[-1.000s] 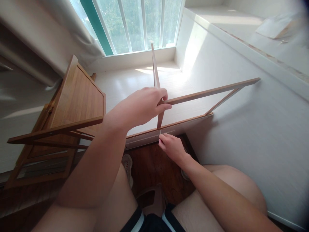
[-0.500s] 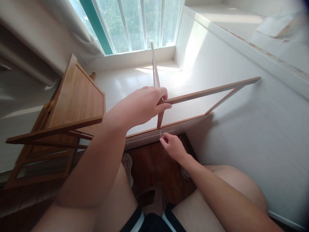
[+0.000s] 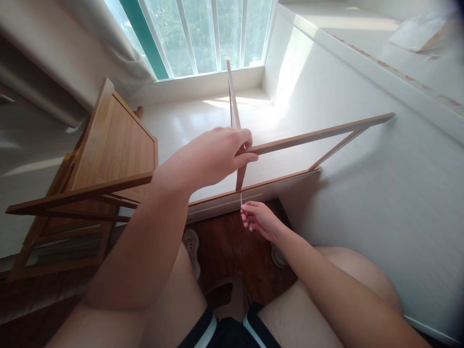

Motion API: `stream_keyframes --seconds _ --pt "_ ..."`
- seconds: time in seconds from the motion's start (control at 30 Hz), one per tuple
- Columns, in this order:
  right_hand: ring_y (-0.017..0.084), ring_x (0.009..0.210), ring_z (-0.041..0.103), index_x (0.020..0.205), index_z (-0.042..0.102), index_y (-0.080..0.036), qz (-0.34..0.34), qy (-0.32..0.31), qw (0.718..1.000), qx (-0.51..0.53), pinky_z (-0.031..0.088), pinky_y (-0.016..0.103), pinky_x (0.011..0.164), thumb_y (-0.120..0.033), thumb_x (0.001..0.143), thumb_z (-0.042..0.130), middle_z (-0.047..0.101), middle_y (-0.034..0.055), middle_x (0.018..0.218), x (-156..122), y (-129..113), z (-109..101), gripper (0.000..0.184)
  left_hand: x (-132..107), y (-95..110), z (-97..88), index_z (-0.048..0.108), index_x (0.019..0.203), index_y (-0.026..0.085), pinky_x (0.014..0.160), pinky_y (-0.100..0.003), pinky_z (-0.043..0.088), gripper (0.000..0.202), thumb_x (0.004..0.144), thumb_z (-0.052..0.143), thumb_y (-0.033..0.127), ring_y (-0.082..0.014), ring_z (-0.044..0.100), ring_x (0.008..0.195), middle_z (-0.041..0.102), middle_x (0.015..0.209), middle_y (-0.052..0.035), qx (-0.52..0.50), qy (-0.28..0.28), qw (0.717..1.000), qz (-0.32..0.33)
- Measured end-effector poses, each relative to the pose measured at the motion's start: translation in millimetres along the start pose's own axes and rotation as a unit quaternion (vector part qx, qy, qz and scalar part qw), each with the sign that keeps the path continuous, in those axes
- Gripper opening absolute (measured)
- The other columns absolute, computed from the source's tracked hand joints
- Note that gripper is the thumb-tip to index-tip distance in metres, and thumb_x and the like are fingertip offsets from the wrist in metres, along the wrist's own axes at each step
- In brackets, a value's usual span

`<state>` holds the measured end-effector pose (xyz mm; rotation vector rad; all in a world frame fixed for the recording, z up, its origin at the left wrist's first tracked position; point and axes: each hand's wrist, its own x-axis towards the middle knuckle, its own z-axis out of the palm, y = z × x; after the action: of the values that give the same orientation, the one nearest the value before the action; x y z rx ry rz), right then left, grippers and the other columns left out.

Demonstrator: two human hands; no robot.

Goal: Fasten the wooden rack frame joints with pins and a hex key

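Right hand (image 3: 261,218) loosens around the rod (image 3: 241,199)

Since half a second ago: right hand's lower fingers uncurl; thumb and forefinger keep the pinch. Frame (image 3: 311,137) looks unmoved. Likely a regrip on the rod, frame kept steady. Rod thin, pale, rising from right fingertips to the frame's lower rail; contact too small to confirm. Left hand (image 3: 217,154) reaches across, palm down, fingers clamped on the frame's near corner. Frame runs rightward and away from those fingers, ledge (image 3: 188,121) beyond them.

The left grip (image 3: 217,157) holds a wooden frame (image 3: 311,138); the right grip (image 3: 261,218) pinches a thin rod (image 3: 241,198).
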<state>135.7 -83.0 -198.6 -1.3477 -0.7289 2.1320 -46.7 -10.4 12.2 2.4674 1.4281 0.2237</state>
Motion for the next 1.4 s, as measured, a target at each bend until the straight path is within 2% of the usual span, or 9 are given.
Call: stream_keyframes --seconds 0.4,0.63,0.83,1.03,1.2,1.33,1.4 --pt "0.008 0.047 0.051 0.080 0.057 -0.018 0.024 -0.031 0.990 0.134 0.035 0.017 0.043 -0.028 0.085 0.070 0.058 -0.0039 0.060 -0.7 12.2 4.8 0.018 -0.3 0.7 -0.4 0.063 0.100 0.023 0.067 -0.032 0.037 0.030 0.099 0.048 0.049 -0.0182 0.057 0.075 0.068 0.086 -0.0029 0.002 0.001 1.000 0.007" --pt "0.007 0.047 0.046 0.082 0.059 -0.016 0.083 -0.071 0.954 0.279 0.031 0.018 0.044 -0.027 0.094 0.061 0.056 -0.0030 0.062 1.0 20.1 6.6 0.016 0.5 -0.3 -0.1 0.063 0.101 0.024 0.067 -0.032 0.037 0.030 0.099 0.048 0.050 -0.0184 0.057 0.076 0.067 0.085 -0.0019 0.002 0.000 1.000 0.008" --pt "0.008 0.047 0.046 0.086 0.062 -0.016 0.074 -0.073 0.947 0.303 0.031 0.018 0.043 -0.025 0.095 0.061 0.058 -0.0028 0.062 3.7 24.8 11.9 0.013 0.8 -0.3 0.2 0.063 0.102 0.024 0.068 -0.032 0.037 0.030 0.099 0.048 0.050 -0.0185 0.057 0.077 0.067 0.086 -0.0018 0.000 0.000 1.000 0.008" --pt "0.008 0.048 0.052 0.097 0.069 -0.014 0.032 -0.027 0.960 0.278 0.036 0.019 0.044 -0.027 0.092 0.065 0.068 0.0000 0.068 3.2 30.2 15.7 0.015 1.0 0.5 0.6 0.063 0.101 0.024 0.069 -0.032 0.037 0.030 0.099 0.048 0.050 -0.0187 0.057 0.077 0.067 0.087 -0.0023 0.002 0.001 1.000 0.009" --pt "0.008 0.046 0.051 0.092 0.069 -0.015 -0.020 0.013 0.976 0.215 0.037 0.021 0.043 -0.038 0.083 0.071 0.068 0.0002 0.067 -0.2 40.2 21.7 0.025 0.9 0.1 -0.4 0.063 0.102 0.024 0.069 -0.032 0.038 0.030 0.099 0.048 0.050 -0.0185 0.058 0.078 0.067 0.087 -0.0021 0.001 -0.004 1.000 0.006" --pt "0.010 0.045 0.049 0.079 0.064 -0.019 -0.087 0.064 0.993 0.039 0.034 0.022 0.042 -0.043 0.083 0.064 0.062 -0.0010 0.060 -1.1 42.0 24.5 0.025 0.0 0.0 -1.2 0.063 0.102 0.025 0.069 -0.032 0.038 0.029 0.099 0.048 0.050 -0.0187 0.057 0.078 0.067 0.087 -0.0021 -0.003 -0.004 1.000 0.004" --pt "0.012 0.047 0.050 0.071 0.059 -0.021 -0.141 0.078 0.983 -0.091 0.034 0.023 0.045 -0.039 0.087 0.058 0.059 -0.0015 0.058 -2.0 39.1 23.8 0.024 0.0 0.2 -1.2 0.063 0.102 0.024 0.068 -0.032 0.038 0.030 0.098 0.048 0.050 -0.0186 0.057 0.076 0.067 0.087 -0.0027 -0.002 -0.005 1.000 0.002"
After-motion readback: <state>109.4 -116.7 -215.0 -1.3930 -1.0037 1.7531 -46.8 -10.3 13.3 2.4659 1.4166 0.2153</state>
